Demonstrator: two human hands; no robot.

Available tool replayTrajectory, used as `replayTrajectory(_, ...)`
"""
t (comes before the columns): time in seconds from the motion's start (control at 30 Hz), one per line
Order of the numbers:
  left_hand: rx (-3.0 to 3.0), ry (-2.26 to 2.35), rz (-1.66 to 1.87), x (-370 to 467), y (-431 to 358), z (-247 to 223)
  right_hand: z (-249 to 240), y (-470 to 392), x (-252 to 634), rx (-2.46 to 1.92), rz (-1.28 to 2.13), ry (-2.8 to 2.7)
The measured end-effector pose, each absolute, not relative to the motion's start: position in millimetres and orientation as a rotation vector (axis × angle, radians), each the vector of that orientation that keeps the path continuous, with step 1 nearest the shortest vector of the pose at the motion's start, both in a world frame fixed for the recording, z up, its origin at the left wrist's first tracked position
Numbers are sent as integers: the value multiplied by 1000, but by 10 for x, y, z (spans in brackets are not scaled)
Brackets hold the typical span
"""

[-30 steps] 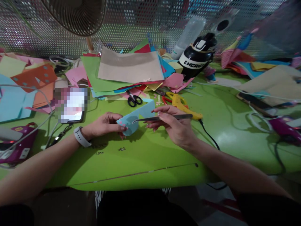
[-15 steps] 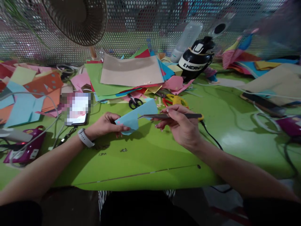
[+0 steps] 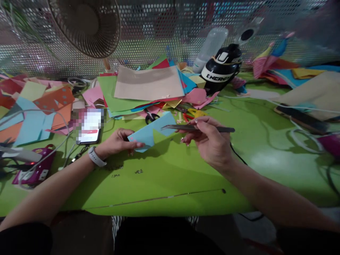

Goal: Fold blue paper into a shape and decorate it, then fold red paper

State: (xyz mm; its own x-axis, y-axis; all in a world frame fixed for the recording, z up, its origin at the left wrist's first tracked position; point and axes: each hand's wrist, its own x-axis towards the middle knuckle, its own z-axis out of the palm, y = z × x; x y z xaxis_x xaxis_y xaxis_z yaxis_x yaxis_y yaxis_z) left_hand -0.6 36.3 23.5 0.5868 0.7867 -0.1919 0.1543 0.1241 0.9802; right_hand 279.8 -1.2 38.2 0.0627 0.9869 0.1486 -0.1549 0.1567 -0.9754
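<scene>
My left hand (image 3: pixel 120 141) pinches the left end of a light blue piece of paper (image 3: pixel 145 135), which has a notch cut into its lower edge and a small pink spot near the thumb. The paper is held above the green table (image 3: pixel 170 184). In my right hand (image 3: pixel 209 140) is a pair of dark tweezers (image 3: pixel 198 128), gripped between thumb and fingers. Their tips point left and lie over the right part of the paper; whether they touch it I cannot tell. Small dark bits (image 3: pixel 138 172) lie on the table below the paper.
Beyond the paper lie black-handled scissors (image 3: pixel 152 118) and stacked coloured sheets (image 3: pixel 148 85). A phone (image 3: pixel 90 125) is left of my left hand. A black bottle (image 3: pixel 220 71) and a fan (image 3: pixel 87 28) stand at the back. Cables cross both sides.
The tweezers' tips have moved slightly right and up, from near the paper's notch to its right part. My right hand has shifted a little right. The left hand still holds the paper.
</scene>
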Motion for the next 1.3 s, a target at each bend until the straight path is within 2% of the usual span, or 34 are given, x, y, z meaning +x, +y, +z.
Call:
replayTrajectory(0.17, 1388, 843, 573, -43, 382, 233, 407, 126, 2916, -1023, 1008, -1107)
replayTrajectory(0.5, 1362, 815, 585, -58, 341, 265, 298, 264, 2928, -1068, 1070, -1280)
replayTrajectory(0.67, 1336, 811, 624, -92, 358, 266, 244, 279, 2903, -1194, 1328, -1349)
replayTrajectory(0.8, 1317, 796, 596, -87, 355, 277, 185, 271, 2837, -1114, 1462, -1232)
replayTrajectory(1.03, 1350, 753, 511, -80, 384, 297, 158, 263, 2828, -1063, 1319, -1195)
replayTrajectory(1.3, 1389, 906, 464, -110, 366, 334, 114, 237, 2815, -1130, 1276, -1180)
